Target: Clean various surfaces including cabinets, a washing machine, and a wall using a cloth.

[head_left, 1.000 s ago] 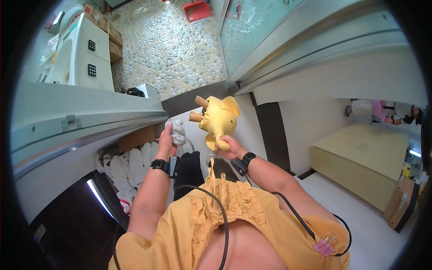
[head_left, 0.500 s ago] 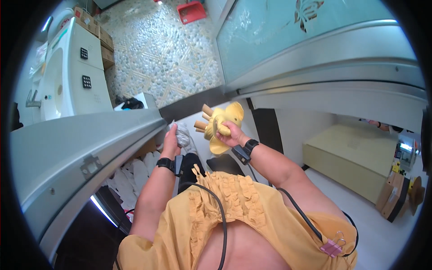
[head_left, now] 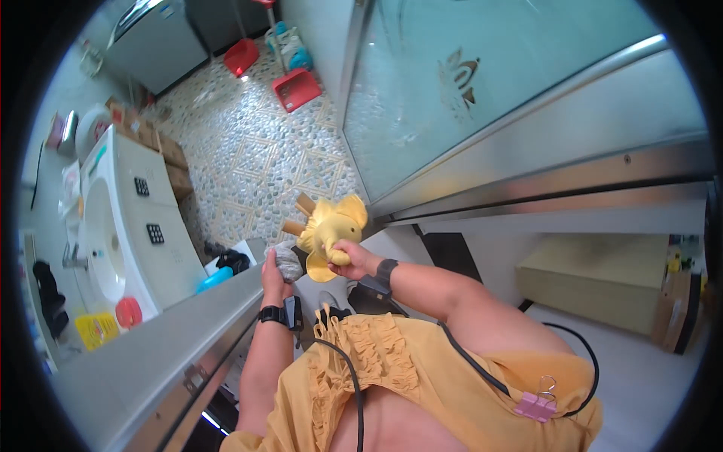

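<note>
A small yellow elephant-shaped stool (head_left: 337, 226) with an animal head, big ears and short wooden legs is tipped on its side in the air, its legs pointing forward and left. My right hand (head_left: 354, 260) is closed around its trunk. To the left of it, my left hand (head_left: 273, 277) grips a bunched light grey cloth (head_left: 288, 264), thumb on top. The cloth is crumpled, so its kind does not show. Both hands are in front of me at the doorway, the stool close to the cloth.
Ahead lies a pebble-patterned floor (head_left: 256, 151) with red dustpans (head_left: 297, 90). On the left stands a white washbasin counter (head_left: 143, 196), with cardboard boxes (head_left: 172, 151) beyond. A frosted glass door (head_left: 422, 83) borders the right, and a pale box-like cabinet (head_left: 587, 279) stands farther right.
I have moved forward into the doorway, so more of the washbasin and tiled room shows. Both hands still hold the stool and the cloth, which appear farther left.
</note>
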### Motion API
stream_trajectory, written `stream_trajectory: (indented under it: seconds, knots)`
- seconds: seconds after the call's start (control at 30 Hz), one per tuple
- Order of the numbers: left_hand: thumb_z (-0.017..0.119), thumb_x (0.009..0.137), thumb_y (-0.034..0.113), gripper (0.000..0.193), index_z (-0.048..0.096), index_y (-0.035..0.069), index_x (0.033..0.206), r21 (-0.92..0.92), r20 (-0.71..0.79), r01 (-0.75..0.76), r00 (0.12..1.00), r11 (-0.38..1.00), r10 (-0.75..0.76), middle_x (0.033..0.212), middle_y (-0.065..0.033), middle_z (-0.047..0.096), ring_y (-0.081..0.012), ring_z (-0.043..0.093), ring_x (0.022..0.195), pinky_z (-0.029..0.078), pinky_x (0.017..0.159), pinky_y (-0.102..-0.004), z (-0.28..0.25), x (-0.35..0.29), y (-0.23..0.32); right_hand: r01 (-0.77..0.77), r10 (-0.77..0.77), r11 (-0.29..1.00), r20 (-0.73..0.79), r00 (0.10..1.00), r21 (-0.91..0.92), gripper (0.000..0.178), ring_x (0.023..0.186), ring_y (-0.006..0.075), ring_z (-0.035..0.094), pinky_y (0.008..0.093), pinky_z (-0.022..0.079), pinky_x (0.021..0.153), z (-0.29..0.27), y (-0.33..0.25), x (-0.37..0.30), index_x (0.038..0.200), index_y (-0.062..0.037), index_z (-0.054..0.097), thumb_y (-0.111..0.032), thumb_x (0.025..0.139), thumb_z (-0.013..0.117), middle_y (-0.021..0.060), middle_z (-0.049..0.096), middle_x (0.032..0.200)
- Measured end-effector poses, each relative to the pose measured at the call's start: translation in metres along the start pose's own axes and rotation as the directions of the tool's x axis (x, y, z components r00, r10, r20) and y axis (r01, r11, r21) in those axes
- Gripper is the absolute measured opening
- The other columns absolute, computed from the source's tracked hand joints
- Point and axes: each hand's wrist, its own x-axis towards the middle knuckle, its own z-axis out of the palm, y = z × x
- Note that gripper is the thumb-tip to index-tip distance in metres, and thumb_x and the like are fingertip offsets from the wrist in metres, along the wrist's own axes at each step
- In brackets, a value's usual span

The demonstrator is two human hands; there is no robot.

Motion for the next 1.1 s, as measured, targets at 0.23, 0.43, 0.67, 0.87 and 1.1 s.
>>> stream_trajectory:
  seconds: [0.23, 0.43, 0.67, 0.87, 1.1]
  knots:
    - [0.054, 0.098, 0.038, 0.040, 0.062, 0.002, 0.114, 0.028, -0.084, -0.028, 0.996, 0.999, 0.030, 0.102, -0.0106, 0.069, -0.0246, 0.069, 0.089, 0.056, 0.075, -0.0397, 0.016, 0.014, -0.011, -0.043, 0.044, 0.996, 0.010, 0.999, -0.075, 0.031, 0.073, 0.0162, 0.063, 0.0314, 0.057, 0.072, -0.011, -0.003, -0.015, 0.116, -0.0093, 0.060, -0.023, 0.088, 0.056, 0.0056, 0.064, 0.087]
    - [0.055, 0.098, 0.036, 0.031, 0.066, 0.007, 0.101, 0.128, -0.010, -0.093, 0.995, 0.987, 0.095, 0.084, -0.0068, 0.068, -0.0211, 0.066, 0.067, 0.053, 0.059, -0.0355, -0.017, 0.003, -0.032, 0.032, -0.014, 0.975, 0.086, 0.996, -0.218, 0.033, 0.074, 0.0155, 0.064, 0.0340, 0.059, 0.071, -0.013, 0.034, -0.044, 0.115, -0.0073, 0.062, -0.027, 0.088, 0.059, 0.0032, 0.064, 0.088]
    - [0.059, 0.096, 0.032, 0.030, 0.064, 0.003, 0.104, 0.165, -0.068, 0.002, 0.998, 0.986, 0.009, 0.087, -0.0065, 0.068, -0.0185, 0.067, 0.078, 0.052, 0.070, -0.0353, -0.045, -0.093, -0.123, -0.048, -0.012, 0.913, -0.145, 0.989, -0.406, 0.036, 0.100, 0.0197, 0.062, 0.0342, 0.057, 0.080, -0.055, 0.075, -0.118, 0.125, -0.0081, 0.053, -0.024, 0.093, 0.056, 0.0077, 0.059, 0.115]
    - [0.061, 0.095, 0.032, 0.044, 0.051, 0.001, 0.125, -0.024, -0.206, 0.005, 0.978, 1.000, -0.010, 0.113, -0.0101, 0.064, -0.0199, 0.064, 0.102, 0.051, 0.086, -0.0355, -0.092, -0.174, -0.173, -0.201, 0.218, 0.778, -0.045, 0.975, -0.595, 0.038, 0.096, 0.0205, 0.059, 0.0333, 0.053, 0.080, -0.081, 0.130, -0.136, 0.128, -0.0038, 0.053, -0.021, 0.094, 0.048, 0.0076, 0.058, 0.113]
    - [0.064, 0.092, 0.036, 0.045, 0.054, 0.001, 0.120, -0.278, -0.355, -0.038, 0.933, 0.960, -0.066, 0.107, -0.0094, 0.065, -0.0184, 0.065, 0.094, 0.052, 0.078, -0.0332, -0.193, -0.286, -0.274, -0.486, 0.412, 0.601, -0.276, 0.869, -0.634, 0.032, 0.099, 0.0186, 0.058, 0.0364, 0.053, 0.085, -0.165, 0.237, -0.152, 0.123, -0.0123, 0.052, -0.024, 0.093, 0.056, 0.0040, 0.059, 0.112]
